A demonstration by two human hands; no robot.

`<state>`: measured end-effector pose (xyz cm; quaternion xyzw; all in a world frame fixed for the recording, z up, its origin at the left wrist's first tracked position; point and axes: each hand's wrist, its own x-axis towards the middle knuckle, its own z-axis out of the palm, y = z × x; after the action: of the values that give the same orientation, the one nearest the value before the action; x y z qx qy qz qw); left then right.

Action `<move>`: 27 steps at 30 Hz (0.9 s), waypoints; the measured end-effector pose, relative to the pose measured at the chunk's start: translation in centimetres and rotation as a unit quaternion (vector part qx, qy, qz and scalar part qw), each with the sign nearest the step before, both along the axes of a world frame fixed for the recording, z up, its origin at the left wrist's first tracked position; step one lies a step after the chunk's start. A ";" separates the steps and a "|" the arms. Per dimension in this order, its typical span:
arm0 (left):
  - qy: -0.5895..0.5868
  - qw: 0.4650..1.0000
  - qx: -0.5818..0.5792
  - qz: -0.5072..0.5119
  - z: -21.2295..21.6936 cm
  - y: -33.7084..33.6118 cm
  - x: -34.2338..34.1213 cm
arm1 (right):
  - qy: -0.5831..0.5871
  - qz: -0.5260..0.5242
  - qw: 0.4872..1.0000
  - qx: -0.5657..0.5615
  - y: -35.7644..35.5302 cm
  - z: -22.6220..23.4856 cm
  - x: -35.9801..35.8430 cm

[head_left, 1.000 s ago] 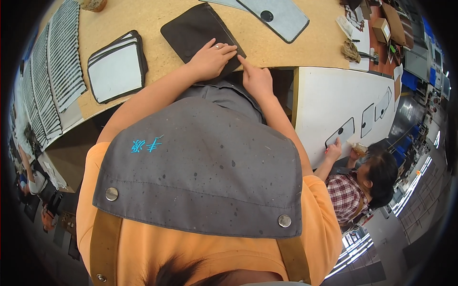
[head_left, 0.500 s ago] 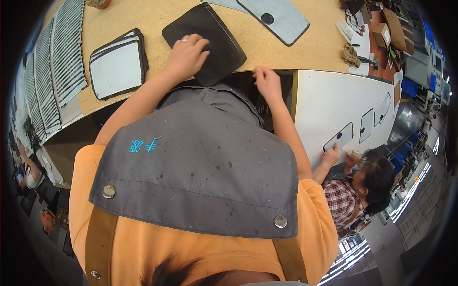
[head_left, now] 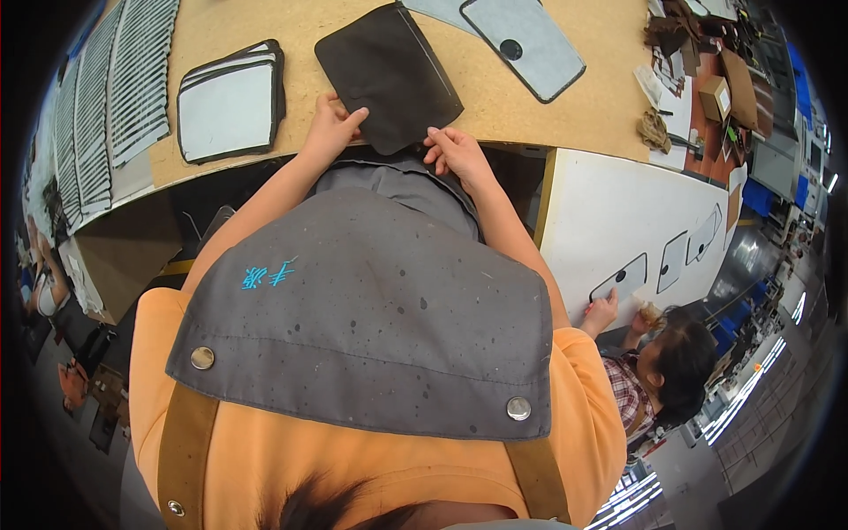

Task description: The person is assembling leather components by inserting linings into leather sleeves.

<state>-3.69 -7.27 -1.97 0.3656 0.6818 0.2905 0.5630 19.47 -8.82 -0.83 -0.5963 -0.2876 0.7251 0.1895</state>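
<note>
Near the frame's center, the left hand (head_left: pixel 331 128) and right hand (head_left: pixel 455 152) each pinch the near edge of a black leather piece (head_left: pixel 389 75) lying on the wooden table (head_left: pixel 565 119). Upper left sits a stack of panels (head_left: pixel 231 102); top center, a grey panel (head_left: pixel 521 44).

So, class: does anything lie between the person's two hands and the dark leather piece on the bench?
Nothing visible does. The left hand and the right hand both already grip the near edge of the dark leather piece directly; the stack of white-faced panels lies off to the left.
</note>
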 end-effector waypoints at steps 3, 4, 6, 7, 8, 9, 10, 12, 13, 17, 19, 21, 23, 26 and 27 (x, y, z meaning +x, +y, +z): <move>0.052 0.995 0.078 -0.027 -1.0 0.9 0.4 | -0.110 0.013 0.992 0.054 0.4 0.4 0.8; 0.069 0.989 0.130 -0.025 -1.2 1.4 0.4 | -0.110 0.016 0.992 0.055 0.6 0.2 1.2; 0.071 0.983 0.169 -0.013 -1.6 2.8 -0.2 | -0.221 -0.040 0.959 0.176 0.8 -0.9 2.4; 0.074 0.976 0.206 -0.004 -1.5 3.5 -0.7 | -0.206 -0.052 0.961 0.177 1.2 -1.2 2.6; 0.078 0.975 0.206 0.000 -1.3 4.3 -1.2 | -0.203 -0.049 0.962 0.178 1.3 -1.3 2.7; 0.107 0.968 0.224 -0.022 -1.0 5.4 -1.7 | -0.182 -0.041 0.968 0.170 1.6 -1.2 2.6; 0.138 0.960 0.241 -0.043 0.3 6.2 -2.0 | -0.158 -0.033 0.974 0.161 1.9 -0.9 2.3; 0.147 0.965 0.212 -0.050 3.5 7.0 -2.3 | -0.116 -0.030 0.983 0.136 2.4 0.2 1.2; 0.040 0.979 0.198 -0.035 5.2 7.4 -2.0 | -0.076 -0.033 0.990 0.112 2.7 0.8 0.6; -0.143 0.978 0.152 0.000 10.0 8.1 -2.6 | 0.076 -0.074 0.991 0.080 3.8 3.0 -1.8; -0.207 0.969 0.134 0.022 11.1 8.3 -3.5 | 0.105 -0.041 0.990 0.086 4.7 4.5 -2.4; -0.232 0.963 0.133 0.026 12.7 8.2 -4.1 | 0.129 -0.019 0.984 0.119 5.5 7.2 -3.1; -0.258 0.957 0.132 0.029 13.3 8.3 -4.6 | 0.115 -0.004 0.980 0.162 6.3 9.0 -3.4; -0.242 0.953 0.183 0.020 13.7 8.8 -5.2 | 0.084 0.022 0.974 0.210 7.3 11.1 -3.7; -0.229 0.950 0.209 0.026 14.0 8.9 -5.1 | 0.068 0.030 0.974 0.215 7.5 11.6 -3.7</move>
<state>-8.77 1.65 12.00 0.3812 0.4674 0.5170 0.6074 15.76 -1.27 10.80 -0.4814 -0.4415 0.6905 0.3106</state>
